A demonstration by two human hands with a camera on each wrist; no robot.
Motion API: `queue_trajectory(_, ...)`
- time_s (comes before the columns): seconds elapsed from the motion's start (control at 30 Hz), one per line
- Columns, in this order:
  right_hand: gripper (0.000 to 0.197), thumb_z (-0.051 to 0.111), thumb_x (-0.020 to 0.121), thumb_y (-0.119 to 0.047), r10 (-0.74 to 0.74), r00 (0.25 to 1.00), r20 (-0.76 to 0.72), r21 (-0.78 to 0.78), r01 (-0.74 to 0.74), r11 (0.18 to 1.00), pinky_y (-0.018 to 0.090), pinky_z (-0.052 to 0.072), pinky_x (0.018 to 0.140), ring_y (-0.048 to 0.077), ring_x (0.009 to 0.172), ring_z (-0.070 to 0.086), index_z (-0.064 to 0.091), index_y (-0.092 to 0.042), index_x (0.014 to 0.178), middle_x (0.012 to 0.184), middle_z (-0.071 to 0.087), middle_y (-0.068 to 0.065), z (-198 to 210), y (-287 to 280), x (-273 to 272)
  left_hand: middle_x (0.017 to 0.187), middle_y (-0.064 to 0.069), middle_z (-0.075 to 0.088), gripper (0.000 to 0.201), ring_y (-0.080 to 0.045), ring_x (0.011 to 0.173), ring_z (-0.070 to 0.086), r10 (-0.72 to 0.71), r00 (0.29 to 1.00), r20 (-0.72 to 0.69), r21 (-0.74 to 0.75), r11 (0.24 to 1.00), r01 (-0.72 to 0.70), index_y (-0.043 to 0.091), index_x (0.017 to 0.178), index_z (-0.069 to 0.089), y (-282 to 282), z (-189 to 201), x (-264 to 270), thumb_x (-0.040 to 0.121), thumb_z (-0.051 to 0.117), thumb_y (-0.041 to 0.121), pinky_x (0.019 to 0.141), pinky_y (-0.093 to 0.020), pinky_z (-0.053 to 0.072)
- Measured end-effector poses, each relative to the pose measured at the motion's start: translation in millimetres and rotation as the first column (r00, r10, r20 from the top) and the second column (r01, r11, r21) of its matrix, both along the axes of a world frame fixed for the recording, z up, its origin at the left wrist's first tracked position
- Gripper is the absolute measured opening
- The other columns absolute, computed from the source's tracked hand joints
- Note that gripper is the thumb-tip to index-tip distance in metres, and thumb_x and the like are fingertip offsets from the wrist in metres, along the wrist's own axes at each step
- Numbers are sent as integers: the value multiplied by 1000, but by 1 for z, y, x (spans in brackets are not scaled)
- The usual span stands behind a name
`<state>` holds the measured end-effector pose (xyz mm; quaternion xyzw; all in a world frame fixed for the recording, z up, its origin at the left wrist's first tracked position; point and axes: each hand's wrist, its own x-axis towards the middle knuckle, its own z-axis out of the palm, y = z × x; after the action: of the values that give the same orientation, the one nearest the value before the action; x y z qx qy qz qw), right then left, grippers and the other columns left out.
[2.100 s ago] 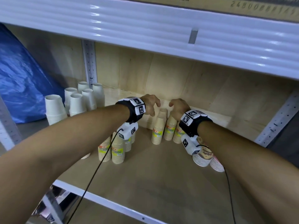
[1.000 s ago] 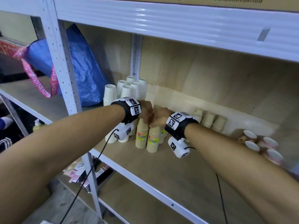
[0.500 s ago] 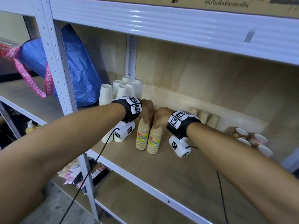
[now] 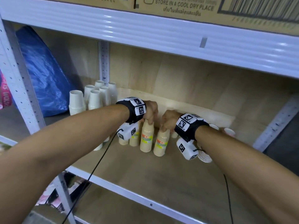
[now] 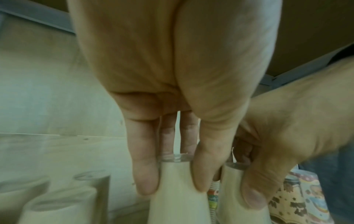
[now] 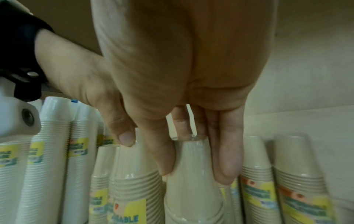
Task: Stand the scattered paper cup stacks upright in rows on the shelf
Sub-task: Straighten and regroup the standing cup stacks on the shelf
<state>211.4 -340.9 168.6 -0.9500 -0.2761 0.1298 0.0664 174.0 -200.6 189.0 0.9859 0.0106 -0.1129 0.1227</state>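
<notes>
While upright on shelf, left hand pinching one cup stack, right hand pinching neighbouring stack

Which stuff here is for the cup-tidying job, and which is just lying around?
For the job: tan cup stacks held by the left hand and right hand; white cup stacks; shelf.
Just there: blue bag; cardboard box.

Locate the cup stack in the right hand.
Head view: the beige cup stack stands upright mid-shelf, gripped at its top by the right hand, just right of the stack held by the left hand.
</notes>
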Motion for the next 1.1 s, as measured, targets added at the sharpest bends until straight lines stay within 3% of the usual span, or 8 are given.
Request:
queue_trajectory(0.13,30,78,77,-25,-49,998,50,-66,53,996,22,43,53,18,75,60,70,-3,96,92,68,8,-3,-26,16,99,-3,64,35,-18,81,57,-46,998,35,-17,999,47,7,112,71,-24,-3,19,78,75,4,64,-24,49)
queue_trajectory(0.27,24,74,82,-20,-108,983,147,-53,117,992,22,43,56,18,79,59,70,-5,101,95,67,9,-6,-48,28,91,-2,59,29,-13,78,53,-111,989,93,-21,993,113,1,108,71,-46,-4,35,79,73,0,49,-11,43)
queue_trajectory(0.33,12,73,82,-19,-138,977,165,-45,147,988,22,38,52,18,77,57,68,-8,82,84,64,7,-9,-56,36,94,-1,62,32,-13,81,55,-120,986,119,-5,993,122,3,111,71,-55,-6,43,79,73,2,58,-19,45)
queue_trajectory(0.4,25,76,78,-21,-150,981,124,-50,157,986,22,33,46,20,75,58,58,-10,64,74,58,5,-10,-62,48,96,-1,63,35,-15,85,57,-131,983,129,-11,991,133,6,114,70,-61,-7,50,79,74,3,66,-23,45)
queue_trajectory(0.53,24,75,77,-16,-173,975,138,-8,176,984,22,38,53,19,79,58,68,0,93,92,65,11,-15,-68,65,110,-9,69,35,-22,96,64,-151,976,155,-14,988,155,6,114,70,-71,-10,65,80,73,6,79,-31,54)
queue_trajectory(0.6,18,73,78,-15,-174,969,175,-14,179,984,26,40,61,21,79,58,65,-3,90,91,64,10,-20,-69,70,110,-10,69,31,-25,99,65,-151,974,170,0,988,154,6,112,70,-77,-12,72,81,72,7,82,-34,55)
queue_trajectory(0.93,30,67,82,-15,-205,959,197,48,200,979,32,55,79,29,97,66,67,-9,111,108,69,10,-34,-76,93,112,-14,65,30,-29,101,64,-195,950,243,41,981,191,2,116,65,-96,-21,95,88,66,12,69,-26,44)
queue_trajectory(1.1,25,61,87,-15,-231,952,198,87,218,972,28,47,71,29,99,65,66,-7,109,107,67,13,-36,-76,95,108,-16,62,23,-30,103,63,-192,940,283,65,981,181,-1,110,63,-98,-34,107,91,61,12,50,-23,31)
